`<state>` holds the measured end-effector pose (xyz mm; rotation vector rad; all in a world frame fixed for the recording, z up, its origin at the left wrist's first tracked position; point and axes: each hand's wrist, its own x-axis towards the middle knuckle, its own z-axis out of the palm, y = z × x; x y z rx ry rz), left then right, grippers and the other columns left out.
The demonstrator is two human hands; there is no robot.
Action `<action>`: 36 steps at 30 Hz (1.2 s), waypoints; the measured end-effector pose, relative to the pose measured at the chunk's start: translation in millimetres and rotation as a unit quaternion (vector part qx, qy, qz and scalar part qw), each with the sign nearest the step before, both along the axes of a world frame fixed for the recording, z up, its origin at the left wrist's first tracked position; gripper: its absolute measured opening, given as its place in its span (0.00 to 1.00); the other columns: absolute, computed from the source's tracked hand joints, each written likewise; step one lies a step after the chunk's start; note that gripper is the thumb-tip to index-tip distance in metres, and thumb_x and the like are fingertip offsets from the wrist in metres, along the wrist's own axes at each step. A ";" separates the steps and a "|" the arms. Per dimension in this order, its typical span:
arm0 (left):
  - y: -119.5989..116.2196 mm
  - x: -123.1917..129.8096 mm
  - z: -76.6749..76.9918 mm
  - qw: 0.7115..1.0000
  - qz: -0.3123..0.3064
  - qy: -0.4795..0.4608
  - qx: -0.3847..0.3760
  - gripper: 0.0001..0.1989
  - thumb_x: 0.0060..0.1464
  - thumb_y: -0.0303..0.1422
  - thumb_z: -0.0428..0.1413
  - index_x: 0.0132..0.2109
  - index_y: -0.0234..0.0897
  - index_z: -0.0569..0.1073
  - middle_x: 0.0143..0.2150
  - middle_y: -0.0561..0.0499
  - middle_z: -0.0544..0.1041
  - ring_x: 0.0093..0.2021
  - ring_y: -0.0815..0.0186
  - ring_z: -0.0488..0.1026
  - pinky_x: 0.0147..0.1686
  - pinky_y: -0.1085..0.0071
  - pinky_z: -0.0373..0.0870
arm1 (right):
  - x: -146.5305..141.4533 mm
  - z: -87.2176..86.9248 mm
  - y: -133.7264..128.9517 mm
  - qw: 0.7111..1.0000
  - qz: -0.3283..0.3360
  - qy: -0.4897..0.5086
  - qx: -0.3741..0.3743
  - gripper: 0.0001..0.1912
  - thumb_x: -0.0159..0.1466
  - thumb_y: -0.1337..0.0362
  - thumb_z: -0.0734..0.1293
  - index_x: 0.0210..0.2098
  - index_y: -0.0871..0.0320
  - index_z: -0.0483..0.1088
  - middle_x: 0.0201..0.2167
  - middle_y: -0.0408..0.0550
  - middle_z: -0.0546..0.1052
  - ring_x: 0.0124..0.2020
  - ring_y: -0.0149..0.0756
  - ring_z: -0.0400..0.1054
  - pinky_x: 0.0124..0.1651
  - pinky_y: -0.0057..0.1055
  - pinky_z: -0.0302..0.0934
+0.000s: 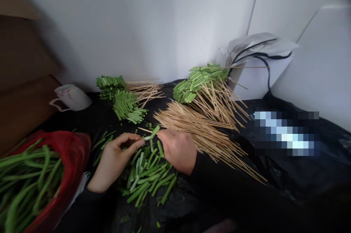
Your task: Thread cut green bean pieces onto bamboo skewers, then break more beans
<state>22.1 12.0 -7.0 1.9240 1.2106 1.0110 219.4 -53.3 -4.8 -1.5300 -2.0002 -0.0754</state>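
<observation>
My left hand (116, 158) is closed in a pinch on a pale green bean piece (147, 138). Close beside it, my right hand (177, 149) is wrapped round a thin wooden skewer (144, 130), whose tip points left. Another green bean piece (155, 131) appears to sit on the skewer by my right fingers. Much of the skewer is hidden in the hand. Below both hands lies a loose pile of cut green bean pieces (153, 178). A heap of bare wooden skewers (203, 127) spreads just beyond and to the right of my right hand.
Loaded skewers of green beans (127, 105) are stacked at the back left, with another stack (205, 77) at the back right. A red bag (78, 145) of long beans stands at the left. Behind it is a white mug (74, 97). A white bag (252, 75) rests against the wall.
</observation>
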 end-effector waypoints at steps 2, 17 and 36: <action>-0.8 -1.0 0.8 0.993 0.042 -0.087 -0.070 0.14 0.43 0.42 0.67 0.33 0.37 0.80 0.33 0.50 0.79 0.34 0.65 0.72 0.38 0.72 0.67 | -0.9 -1.4 -1.9 1.000 0.001 0.011 0.003 0.12 0.69 0.68 0.55 0.39 0.56 0.69 0.32 0.44 0.76 0.33 0.32 0.69 0.33 0.29 0.52; -5.0 -6.0 0.4 0.853 -0.026 -0.409 -0.322 0.15 0.45 0.33 0.68 0.40 0.29 0.79 0.33 0.49 0.77 0.31 0.74 0.71 0.31 0.80 0.70 | -9.1 -15.3 -7.3 0.998 0.040 0.027 0.030 0.14 0.68 0.69 0.55 0.41 0.58 0.72 0.33 0.47 0.77 0.34 0.34 0.71 0.34 0.29 0.55; -6.9 -3.1 -2.1 0.849 -0.018 -0.411 -0.332 0.13 0.39 0.28 0.71 0.35 0.30 0.81 0.31 0.50 0.79 0.32 0.74 0.74 0.32 0.81 0.71 | -8.8 -17.8 -7.0 0.999 0.040 0.023 0.021 0.14 0.69 0.69 0.55 0.40 0.58 0.72 0.34 0.46 0.78 0.34 0.35 0.72 0.35 0.29 0.55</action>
